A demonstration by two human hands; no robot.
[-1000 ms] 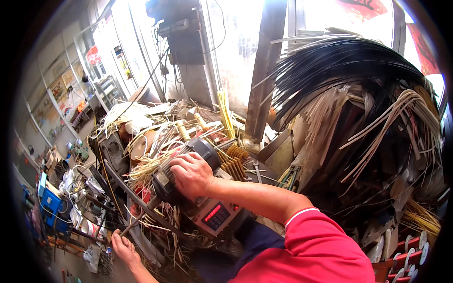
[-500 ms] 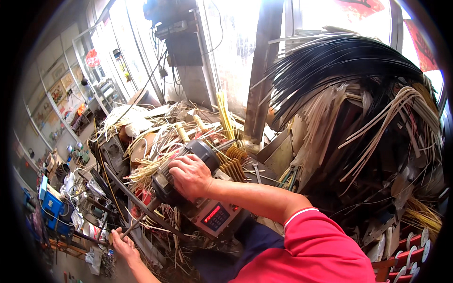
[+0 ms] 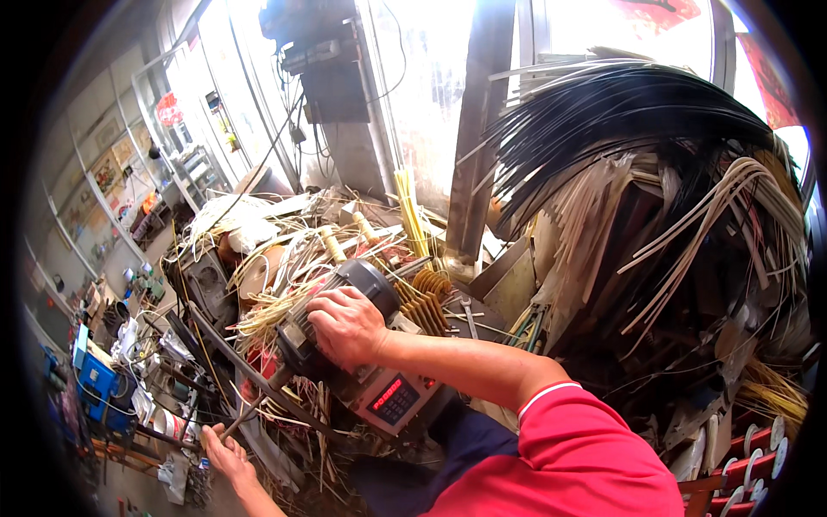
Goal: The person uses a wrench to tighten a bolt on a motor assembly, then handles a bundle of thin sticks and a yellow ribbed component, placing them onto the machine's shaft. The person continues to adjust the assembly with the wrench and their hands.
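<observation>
Little has moved: right hand (image 3: 346, 325) still lies flat on grey motor (image 3: 332, 323), left hand (image 3: 226, 454) grip closed on rod (image 3: 250, 409).

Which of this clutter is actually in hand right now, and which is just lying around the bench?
In hand:
- right hand on grey motor
- left hand at thin rod
- control box with red display

Lying about:
- black strip bundle
- pale strips
- blue box

The right hand (image 3: 346, 326) rests on the motor (image 3: 332, 323); the display box (image 3: 389, 395) sits just below it, rods (image 3: 620, 146) arch to its right, and the left hand (image 3: 226, 458) lies lower left, perhaps holding a handle (image 3: 250, 407).
</observation>
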